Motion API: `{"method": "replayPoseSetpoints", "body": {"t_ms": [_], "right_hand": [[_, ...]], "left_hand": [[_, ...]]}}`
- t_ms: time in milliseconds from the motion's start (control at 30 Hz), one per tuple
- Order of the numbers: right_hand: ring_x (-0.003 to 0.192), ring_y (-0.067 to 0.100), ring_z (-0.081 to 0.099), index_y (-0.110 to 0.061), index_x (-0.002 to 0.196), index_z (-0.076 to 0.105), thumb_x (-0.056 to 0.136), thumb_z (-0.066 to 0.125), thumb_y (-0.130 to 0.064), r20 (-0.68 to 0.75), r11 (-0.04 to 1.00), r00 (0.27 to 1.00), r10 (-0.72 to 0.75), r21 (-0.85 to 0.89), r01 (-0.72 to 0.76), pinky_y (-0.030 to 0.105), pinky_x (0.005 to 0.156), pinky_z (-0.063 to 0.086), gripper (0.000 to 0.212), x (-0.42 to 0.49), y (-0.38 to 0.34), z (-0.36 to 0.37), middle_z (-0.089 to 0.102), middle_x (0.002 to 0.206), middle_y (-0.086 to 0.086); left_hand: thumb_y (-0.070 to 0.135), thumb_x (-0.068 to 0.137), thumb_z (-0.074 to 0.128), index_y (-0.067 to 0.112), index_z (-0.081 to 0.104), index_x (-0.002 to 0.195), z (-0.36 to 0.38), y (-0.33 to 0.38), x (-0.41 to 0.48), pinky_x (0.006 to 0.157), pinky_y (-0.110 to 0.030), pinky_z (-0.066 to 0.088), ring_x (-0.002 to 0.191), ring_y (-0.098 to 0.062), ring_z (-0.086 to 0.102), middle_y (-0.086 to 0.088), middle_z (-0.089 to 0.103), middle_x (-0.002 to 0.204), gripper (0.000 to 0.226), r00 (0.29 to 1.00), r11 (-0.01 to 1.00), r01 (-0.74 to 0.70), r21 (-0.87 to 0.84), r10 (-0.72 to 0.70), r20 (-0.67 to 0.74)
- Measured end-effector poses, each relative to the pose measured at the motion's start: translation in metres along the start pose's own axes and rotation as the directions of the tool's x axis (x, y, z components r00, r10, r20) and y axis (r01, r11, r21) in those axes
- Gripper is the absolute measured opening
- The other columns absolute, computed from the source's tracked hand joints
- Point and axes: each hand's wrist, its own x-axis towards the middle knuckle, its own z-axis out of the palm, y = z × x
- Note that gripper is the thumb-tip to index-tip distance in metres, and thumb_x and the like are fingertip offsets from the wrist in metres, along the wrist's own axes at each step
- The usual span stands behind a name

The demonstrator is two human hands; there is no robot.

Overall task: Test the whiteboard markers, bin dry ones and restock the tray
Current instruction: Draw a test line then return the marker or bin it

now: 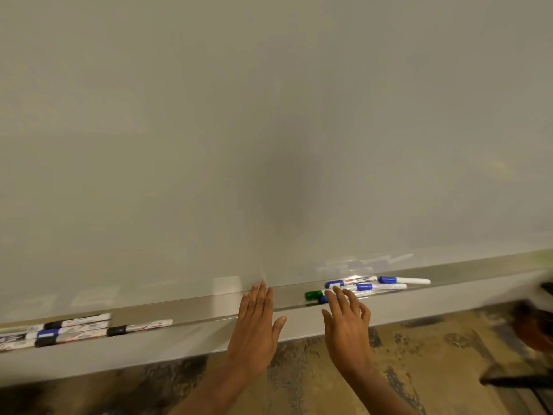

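Head view: what are the two hands doing at the whiteboard (269,130)?

— Both reach over the front edge of the marker tray (191,308); the left hand (254,327) is flat, fingers straight and close together, thumb out to the side, fingertips at the back edge where the tray meets the board; it holds nothing.

— And the right hand (347,327)?

— Fingers loosely spread and nearly straight, gripping nothing; the fingertips lie over a blue-capped marker (322,299) near the tray's front edge; whether they touch it I cannot tell.

— Where are the other markers?

— A green marker cap (313,294) shows just left of those fingertips; the hand hides whatever lies behind it; three more blue-capped markers (363,286) lie just beyond, along the back edge, white barrels pointing right; well apart, at the tray's left end, a cluster of black- and blue-capped markers (59,330) lies lengthwise, one black-capped marker (139,327) just beside it on the right.

— Anything else?

— A mottled floor (329,381) below the tray; a dark blurred shape (532,327) at the right, too smeared to name.
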Motion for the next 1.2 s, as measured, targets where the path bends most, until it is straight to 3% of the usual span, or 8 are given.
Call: {"method": "replayPoseSetpoints", "body": {"t_ms": [67,133,200,267,467,700,933,1200], "right_hand": [[0.133,0.033,0.049,-0.017,0.134,0.058,0.088,0.071,-0.023,0.005,0.999,0.999,0.041,0.015,-0.042,0.052,0.105,0.041,0.049,0.004,0.015,-0.001,0.057,0.141,0.009],[0.13,0.034,0.052,-0.016,0.13,0.061,0.081,0.079,-0.019,0.015,0.998,0.998,0.054,0.016,-0.054,0.051,0.102,0.044,0.053,0.009,0.027,-0.002,0.061,0.135,0.01],[0.126,0.035,0.055,-0.015,0.126,0.064,0.075,0.084,-0.016,0.012,0.999,0.999,0.047,0.024,-0.047,0.051,0.098,0.048,0.055,0.013,0.035,-0.001,0.065,0.129,0.01],[0.121,0.035,0.058,-0.014,0.122,0.066,0.07,0.088,-0.015,0.003,0.999,0.999,0.034,0.024,-0.034,0.05,0.094,0.051,0.057,0.018,0.041,0.001,0.067,0.124,0.011],[0.118,0.03,0.06,-0.018,0.119,0.068,0.071,0.087,-0.018,0.004,0.999,0.999,-0.035,0.038,0.035,0.047,0.094,0.052,0.052,0.029,0.059,0.018,0.069,0.12,0.006],[0.109,0.023,0.063,-0.021,0.11,0.072,0.071,0.087,-0.018,-0.067,0.979,0.982,-0.178,0.09,0.184,0.04,0.089,0.054,0.042,0.042,0.061,0.025,0.072,0.112,0.001],[0.107,0.02,0.063,-0.024,0.109,0.072,0.075,0.085,-0.022,-0.077,0.94,0.95,-0.303,0.139,0.311,0.039,0.093,0.051,0.036,0.05,0.056,0.035,0.072,0.109,-0.004],[0.104,0.016,0.06,-0.028,0.108,0.07,0.08,0.081,-0.026,-0.051,0.916,0.931,-0.361,0.166,0.364,0.034,0.09,0.05,0.03,0.053,0.044,0.04,0.068,0.108,-0.007]], "left_hand": [[0.073,0.078,-0.031,0.026,-0.018,0.159,0.002,0.011,0.005,0.126,-0.034,-0.014,0.153,-0.012,-0.027,0.008,-0.028,0.164,0.094,0.999,0.999,-0.033,-0.001,0.033,0.036],[0.057,0.102,-0.002,0.026,-0.015,0.16,0.005,0.022,0.009,0.126,-0.033,-0.014,0.152,-0.011,-0.027,0.01,-0.025,0.165,0.067,0.994,0.997,-0.071,-0.003,0.071,0.083],[0.044,0.111,0.018,0.026,-0.014,0.16,0.009,0.031,0.014,0.126,-0.032,-0.014,0.152,-0.01,-0.026,0.009,-0.021,0.167,0.062,0.987,0.995,-0.096,-0.014,0.097,0.124],[0.038,0.112,0.024,0.025,-0.013,0.16,0.014,0.041,0.02,0.127,-0.033,-0.011,0.153,-0.01,-0.022,0.007,-0.017,0.169,0.062,0.98,0.993,-0.117,-0.016,0.118,0.159],[0.033,0.112,0.029,0.026,-0.011,0.162,0.035,0.055,0.039,0.129,-0.037,-0.002,0.156,-0.014,-0.017,0.003,-0.013,0.171,0.064,0.969,0.994,-0.073,-0.077,0.089,0.229],[0.03,0.113,0.029,0.025,-0.01,0.162,0.032,0.066,0.046,0.126,-0.03,-0.007,0.156,-0.015,-0.016,0.004,-0.013,0.171,0.063,0.975,0.992,-0.018,-0.127,0.046,0.215],[0.029,0.113,0.031,0.026,-0.009,0.162,0.039,0.064,0.05,0.127,-0.033,-0.007,0.157,-0.016,-0.015,0.004,-0.012,0.171,0.063,0.973,0.99,0.006,-0.143,0.027,0.227],[0.023,0.113,0.03,0.027,-0.008,0.161,0.04,0.059,0.046,0.124,-0.025,-0.004,0.142,0.004,-0.017,0.009,-0.008,0.171,0.062,0.977,0.969,-0.017,-0.248,0.069,0.203]]}}
